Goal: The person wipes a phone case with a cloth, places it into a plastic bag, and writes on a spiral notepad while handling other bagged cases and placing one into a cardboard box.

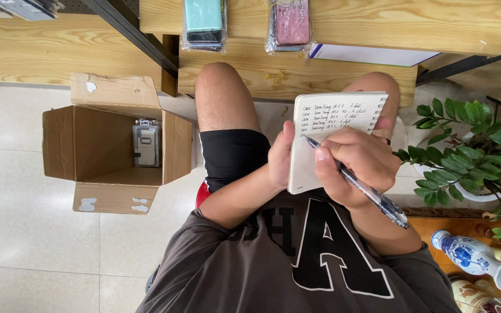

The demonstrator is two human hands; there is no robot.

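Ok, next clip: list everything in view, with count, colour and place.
notepad: one, white, spiral-bound, held over the lap
pen: one, clear with dark ink, tip on the notepad
cardboard box: one, brown, open, on the floor
packaged phone case: one, grey, inside the box
phone cases: two, teal and pink, bagged, on the wooden shelf
plant: one, green, in a white pot
vase: one, blue and white, lower corner
left hand: holds the notepad
right hand: grips the pen
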